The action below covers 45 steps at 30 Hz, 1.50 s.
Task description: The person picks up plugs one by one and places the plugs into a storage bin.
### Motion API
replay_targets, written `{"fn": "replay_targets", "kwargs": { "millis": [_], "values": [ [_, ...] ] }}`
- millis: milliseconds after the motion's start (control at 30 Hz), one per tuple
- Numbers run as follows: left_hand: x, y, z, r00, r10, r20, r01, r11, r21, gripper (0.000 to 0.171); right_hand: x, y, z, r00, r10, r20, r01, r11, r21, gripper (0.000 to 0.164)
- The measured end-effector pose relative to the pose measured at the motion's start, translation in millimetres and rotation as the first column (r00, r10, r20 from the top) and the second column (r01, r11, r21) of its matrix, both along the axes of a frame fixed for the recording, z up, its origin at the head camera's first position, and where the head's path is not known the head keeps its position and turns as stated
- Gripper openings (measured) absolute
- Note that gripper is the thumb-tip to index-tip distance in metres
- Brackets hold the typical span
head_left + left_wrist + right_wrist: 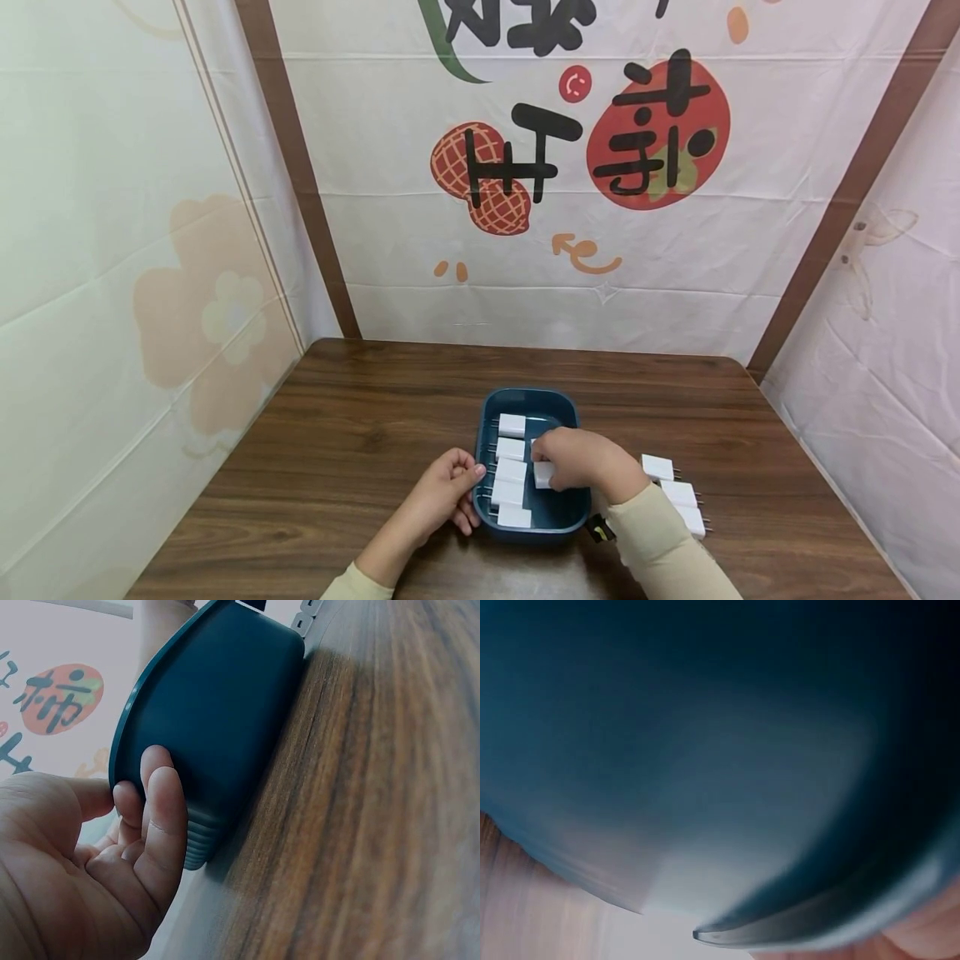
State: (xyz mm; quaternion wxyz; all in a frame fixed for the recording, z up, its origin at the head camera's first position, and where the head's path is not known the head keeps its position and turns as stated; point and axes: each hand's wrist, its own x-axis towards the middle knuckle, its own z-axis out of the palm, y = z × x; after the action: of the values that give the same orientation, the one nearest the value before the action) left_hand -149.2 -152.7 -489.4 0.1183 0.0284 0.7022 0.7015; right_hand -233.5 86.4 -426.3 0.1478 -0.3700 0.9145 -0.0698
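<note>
A dark blue plastic tub (529, 531) stands on the table with a column of several white plug-in chargers (510, 472) along its left side, prongs facing left. My left hand (438, 496) pinches the tub's left rim; in the left wrist view, that hand's fingers (166, 817) lie against the outer wall. Inside the tub's right half, my right hand (583, 460) holds a white charger (543, 476) by its fingertips, low in the tub. Part of another white piece shows just behind it, mostly covered by the fingers. The tub's wall (705, 765) fills most of the right wrist view.
Right of the tub, beside my right forearm, several more white chargers (679, 493) lie in a row on the brown wooden table (360, 417), prongs pointing right. A small black and yellow object (599, 528) shows under the right wrist. Printed fabric walls (390, 250) surround the table.
</note>
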Motion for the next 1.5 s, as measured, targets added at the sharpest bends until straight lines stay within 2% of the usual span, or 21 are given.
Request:
{"fn": "replay_targets", "kwargs": {
  "millis": [667,900,1067,1500],
  "values": [
    [-0.6,1,0.6,1.0,0.002,0.0,-0.002,1.0,-0.005,0.026,-8.2,-3,-16.1,0.991,-0.013,-0.132,0.016,1.0,0.021,0.025],
    [-1.1,1,-0.2,1.0,0.004,-0.002,-0.004,1.0,-0.007,0.026,-12.8,0,-22.4,0.973,0.025,-0.231,-0.016,0.999,0.04,0.028],
    [-1.4,1,-0.2,1.0,0.004,0.001,-0.004,1.0,-0.004,0.027,-16.4,-1,-26.4,0.96,0.018,-0.279,-0.009,0.999,0.031,0.031],
    [-2.0,0,-2.1,1.0,0.002,-0.002,-0.002,1.0,0.005,0.027,-20.3,-3,-30.0,0.946,-0.006,-0.323,0.017,0.999,0.032,0.028]
  ]
}}
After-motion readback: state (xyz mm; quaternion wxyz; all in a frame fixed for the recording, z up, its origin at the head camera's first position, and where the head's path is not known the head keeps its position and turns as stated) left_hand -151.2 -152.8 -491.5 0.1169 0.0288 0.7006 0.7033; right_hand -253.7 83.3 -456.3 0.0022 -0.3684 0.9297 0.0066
